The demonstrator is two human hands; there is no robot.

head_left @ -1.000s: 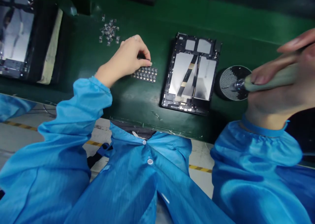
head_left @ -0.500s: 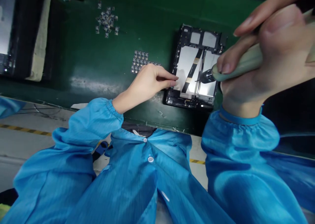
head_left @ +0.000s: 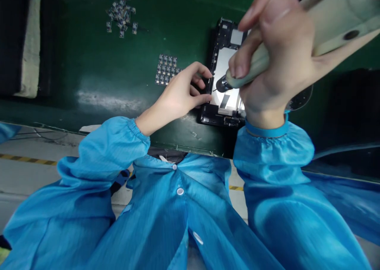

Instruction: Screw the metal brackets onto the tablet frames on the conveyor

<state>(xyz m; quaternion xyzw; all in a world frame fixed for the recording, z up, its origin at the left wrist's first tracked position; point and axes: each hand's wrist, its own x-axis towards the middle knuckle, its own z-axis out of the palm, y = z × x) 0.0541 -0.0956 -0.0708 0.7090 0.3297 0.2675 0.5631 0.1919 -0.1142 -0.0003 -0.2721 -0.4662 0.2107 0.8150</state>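
I am at the screw-driving step: my left hand (head_left: 181, 94) pinches the left edge of the opened tablet (head_left: 221, 56) on the green bench (head_left: 89, 64), my right hand (head_left: 276, 64) is wrapped tight round the electric screwdriver (head_left: 332, 21), and its tip must drop squarely onto the screw spot.

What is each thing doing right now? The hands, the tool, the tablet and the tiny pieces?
Left hand: fingers pinched at the tablet's left edge.
Right hand: gripped around the electric screwdriver.
Electric screwdriver: tilted, tip down over the tablet.
Tablet: lying flat, back cover off, insides showing.
Sheet of small parts: flat on the green bench.
Loose small parts: scattered in a pile.
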